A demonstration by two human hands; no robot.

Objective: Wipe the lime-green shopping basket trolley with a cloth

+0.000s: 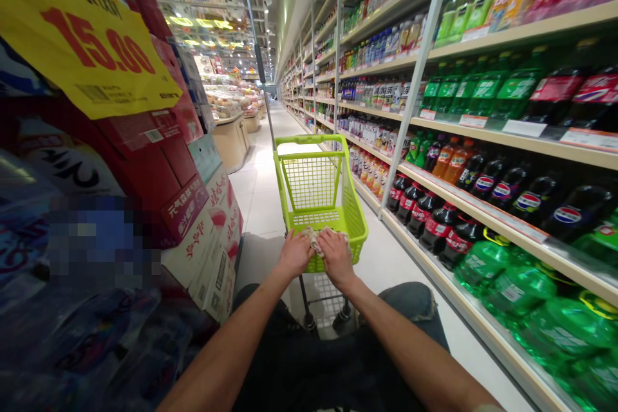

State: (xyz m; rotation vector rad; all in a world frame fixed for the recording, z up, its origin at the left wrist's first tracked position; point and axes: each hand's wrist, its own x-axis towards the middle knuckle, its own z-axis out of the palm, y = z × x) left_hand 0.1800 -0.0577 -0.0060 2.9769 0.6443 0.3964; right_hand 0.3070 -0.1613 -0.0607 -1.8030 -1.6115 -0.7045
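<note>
i see my left hand [295, 252] and right hand [335, 256] side by side at the near rim of a lime-green cart [318, 196], both pressed together on a crumpled cloth [319, 239] that lies on that rim; fingers closed over it. my dark trousers [309, 360] fill the foreground. the cart stands in the aisle just ahead. stacked red boxes [159, 167] crowd the left under a yellow price sign [82, 45]. shelves [483, 206] of dark and green bottles [531, 302] line the right. the pale floor [263, 187] runs back to distant displays.
</note>
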